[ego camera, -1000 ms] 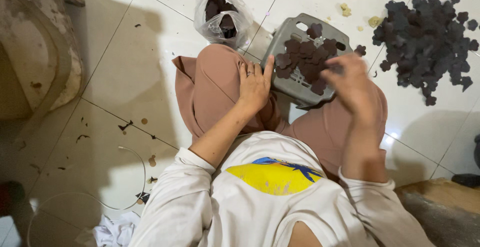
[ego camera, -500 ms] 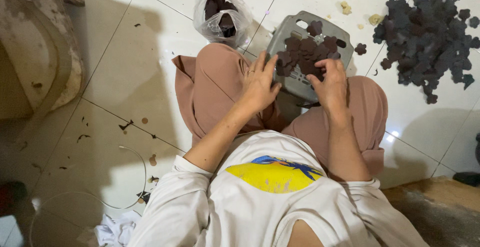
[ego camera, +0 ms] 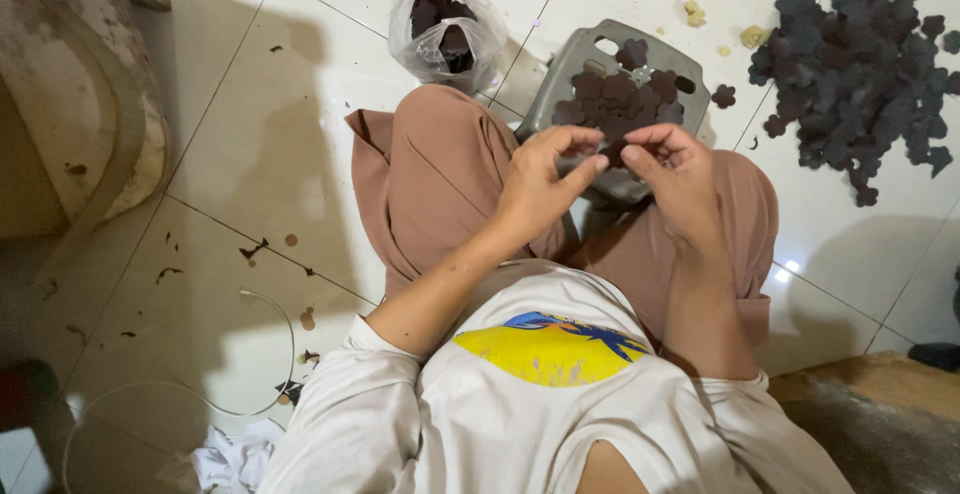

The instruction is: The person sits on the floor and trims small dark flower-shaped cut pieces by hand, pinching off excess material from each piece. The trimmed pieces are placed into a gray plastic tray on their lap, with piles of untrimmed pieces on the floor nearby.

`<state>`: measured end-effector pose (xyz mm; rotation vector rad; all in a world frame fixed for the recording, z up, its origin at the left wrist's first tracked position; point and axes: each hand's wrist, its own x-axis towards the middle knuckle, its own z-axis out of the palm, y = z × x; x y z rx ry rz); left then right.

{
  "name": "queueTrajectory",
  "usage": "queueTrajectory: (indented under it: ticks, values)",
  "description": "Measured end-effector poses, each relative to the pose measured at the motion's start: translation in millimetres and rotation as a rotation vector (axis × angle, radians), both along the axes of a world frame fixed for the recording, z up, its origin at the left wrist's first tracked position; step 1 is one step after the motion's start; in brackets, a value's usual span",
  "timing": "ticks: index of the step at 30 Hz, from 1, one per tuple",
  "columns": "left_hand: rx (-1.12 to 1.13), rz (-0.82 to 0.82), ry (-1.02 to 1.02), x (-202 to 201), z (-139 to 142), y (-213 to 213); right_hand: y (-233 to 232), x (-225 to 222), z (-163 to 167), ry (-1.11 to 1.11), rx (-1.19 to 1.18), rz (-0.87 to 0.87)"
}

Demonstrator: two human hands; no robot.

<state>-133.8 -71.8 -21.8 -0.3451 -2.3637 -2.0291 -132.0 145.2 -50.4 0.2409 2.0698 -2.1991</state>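
Together, the left hand [ego camera: 540,189] and right hand [ego camera: 675,179] pinch their fingers shut on one small dark cutout piece [ego camera: 612,154] above the grey plastic stool [ego camera: 580,59] heaped with similar pieces.

Two hands: left hand [ego camera: 540,189], right hand [ego camera: 675,179], pinching one dark cutout piece [ego camera: 612,154] together. One grey plastic stool [ego camera: 570,74], about ten dark pieces on top. One clear plastic bag [ego camera: 445,24]. One big floor pile [ego camera: 865,64], too many to count. Roughly six yellowish scraps [ego camera: 692,14].
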Motion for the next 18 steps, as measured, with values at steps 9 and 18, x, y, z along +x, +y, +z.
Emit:
queueTrajectory:
  ticks: [9, 18]
  values:
    - [-0.08, 0.131, 0.525, 19.0, 48.3, -4.9, -33.3, 33.7, 64.1, 0.474, 0.247, -0.005]
    - [-0.242, 0.099, 0.768, 22.3, 63.7, -17.2, -42.1, 43.1, 79.7, 0.4, 0.1, -0.001]
